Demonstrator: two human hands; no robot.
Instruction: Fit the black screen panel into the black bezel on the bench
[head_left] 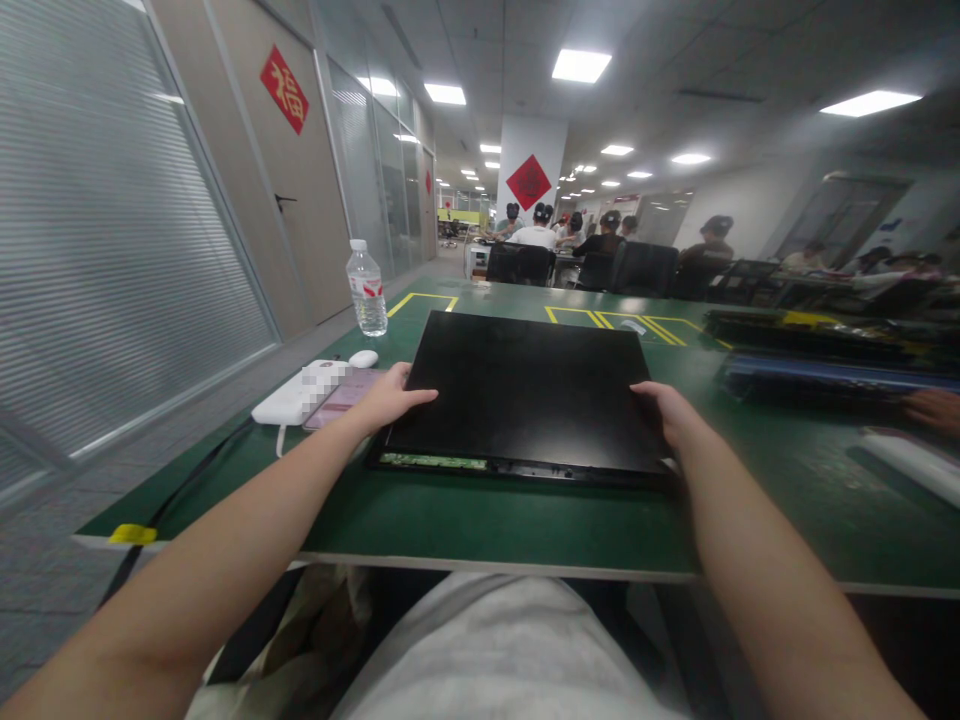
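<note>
A flat black display panel (pixel 529 390) lies screen side up on the green table, just in front of me. Along its near edge runs a dark strip with a green circuit board (pixel 433 461) showing at the left. My left hand (pixel 391 398) grips the panel's left edge, thumb on top of the screen. At the opposite edge, my right hand (pixel 670 412) holds on the same way, its thumb over the border. The fingers of both hands are partly hidden beside or beneath the panel.
Left of the panel are a white power bank (pixel 289 395), a pinkish packet (pixel 341 400), a small white oval item (pixel 364 358) and a water bottle (pixel 367 290). At right lie long dark and blue parts (pixel 810 375), a white bar (pixel 911 465) and another person's hand (pixel 934 410).
</note>
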